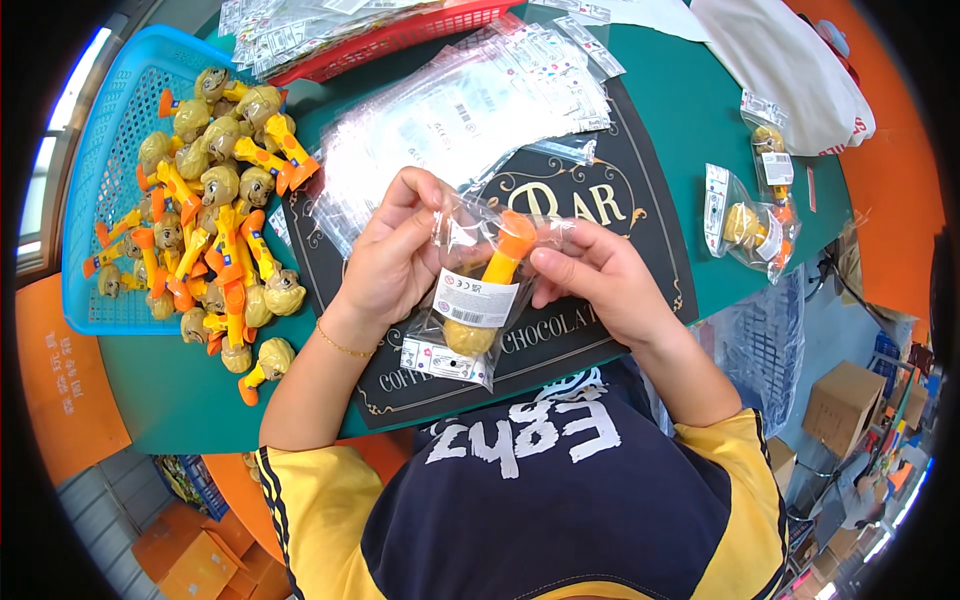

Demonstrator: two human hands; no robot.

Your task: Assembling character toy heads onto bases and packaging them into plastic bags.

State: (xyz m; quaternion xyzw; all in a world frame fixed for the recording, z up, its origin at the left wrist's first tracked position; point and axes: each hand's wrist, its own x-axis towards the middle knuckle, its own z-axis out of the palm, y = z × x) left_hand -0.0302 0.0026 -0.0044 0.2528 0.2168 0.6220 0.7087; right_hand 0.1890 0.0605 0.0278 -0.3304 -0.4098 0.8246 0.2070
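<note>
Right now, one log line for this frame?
left hand: grips bag | right hand: pinches bag | bag: holds toy | basket: loose toys | mat: empty bags

Red basket cut off above

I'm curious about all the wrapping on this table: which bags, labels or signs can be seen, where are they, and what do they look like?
Clear bag with a white label, holding a yellow and orange toy: between the left hand and right hand.
Pile of empty clear bags: behind the hands.
Filled bags: at the right, on the green table.
Black mat with gold lettering: under the hands.
Red basket of bags: top edge.
</note>
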